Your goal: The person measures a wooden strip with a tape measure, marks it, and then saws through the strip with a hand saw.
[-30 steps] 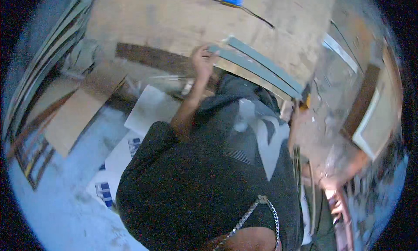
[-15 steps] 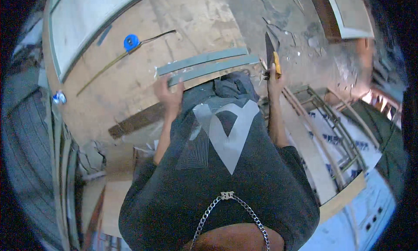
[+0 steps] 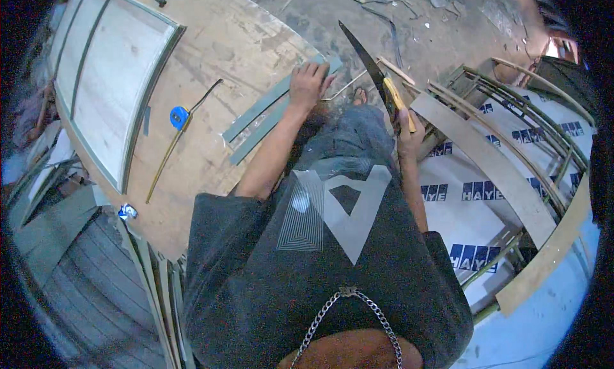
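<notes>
Grey strips [image 3: 272, 113], two, side by side on plywood worktop [image 3: 211, 151], running toward 1 o'clock. Left hand [image 3: 308, 84] pressed flat on strips' far end, fingers spread, grasping nothing. Right hand [image 3: 404, 123] clenched round yellow handle of handsaw [image 3: 368, 65], blade pointing to 11 o'clock above floor. Blue tape measure [image 3: 179, 117] at 9 o'clock from strips, apart.

workbench top [image 3: 217, 43]: we note bare plywood, matt, scuffed.
strips [image 3: 268, 113]: we find grey, smooth, matt.
saw [image 3: 374, 71]: dark metal blade, yellow wooden handle.
tape measure [image 3: 179, 117]: glossy blue plastic.
</notes>
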`<action>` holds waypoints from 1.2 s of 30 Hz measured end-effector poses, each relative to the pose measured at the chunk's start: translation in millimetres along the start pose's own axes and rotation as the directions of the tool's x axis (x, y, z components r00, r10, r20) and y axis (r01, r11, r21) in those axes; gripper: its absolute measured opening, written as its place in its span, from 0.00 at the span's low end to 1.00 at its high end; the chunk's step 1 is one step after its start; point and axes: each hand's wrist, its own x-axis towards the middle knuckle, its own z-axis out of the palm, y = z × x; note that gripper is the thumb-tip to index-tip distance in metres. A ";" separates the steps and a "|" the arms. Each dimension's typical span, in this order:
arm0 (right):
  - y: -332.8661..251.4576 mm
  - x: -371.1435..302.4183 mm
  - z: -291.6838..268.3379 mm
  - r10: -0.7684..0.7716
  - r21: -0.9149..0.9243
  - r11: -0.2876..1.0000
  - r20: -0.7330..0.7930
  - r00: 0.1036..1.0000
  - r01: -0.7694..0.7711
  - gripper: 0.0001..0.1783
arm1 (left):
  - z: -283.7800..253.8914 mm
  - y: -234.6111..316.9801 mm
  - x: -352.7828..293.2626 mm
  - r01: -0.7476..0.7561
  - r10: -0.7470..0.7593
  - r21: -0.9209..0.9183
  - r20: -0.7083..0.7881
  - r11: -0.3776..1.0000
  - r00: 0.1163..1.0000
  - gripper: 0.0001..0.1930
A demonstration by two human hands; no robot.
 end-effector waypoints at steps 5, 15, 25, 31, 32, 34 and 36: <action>-38.8 -5.2 -6.1 0.048 -0.127 0.991 0.116 0.992 -0.033 0.23 | -5.4 -8.8 -15.6 0.068 -0.075 -0.041 -0.192 0.997 0.979 0.12; -4.1 35.5 18.2 -0.062 0.145 0.989 0.400 0.914 0.004 0.15 | -11.9 -3.0 -15.5 0.213 -0.215 -0.040 -0.065 0.976 0.974 0.12; -8.8 40.0 17.5 -0.147 0.199 0.977 0.399 0.905 0.071 0.16 | -0.7 -4.3 -10.3 0.177 -0.180 -0.045 -0.088 0.983 0.980 0.12; -12.8 39.2 18.7 -0.110 0.223 0.975 0.436 0.893 0.011 0.17 | -5.4 -3.4 -5.3 0.154 -0.154 -0.001 -0.046 0.988 0.987 0.12; -5.5 38.7 23.1 -0.235 0.200 0.965 0.393 0.889 0.167 0.17 | -5.7 -3.9 -5.0 0.134 -0.134 0.007 -0.055 0.991 0.989 0.12; -2.9 39.6 26.9 -0.359 0.173 0.933 0.355 0.863 0.316 0.17 | -6.0 -6.5 -5.3 0.116 -0.115 0.019 -0.062 0.993 0.991 0.12; -9.2 37.9 22.6 -0.342 0.211 0.938 0.430 0.836 0.275 0.17 | -5.8 -10.4 -6.5 0.126 -0.125 0.030 -0.035 0.992 0.992 0.12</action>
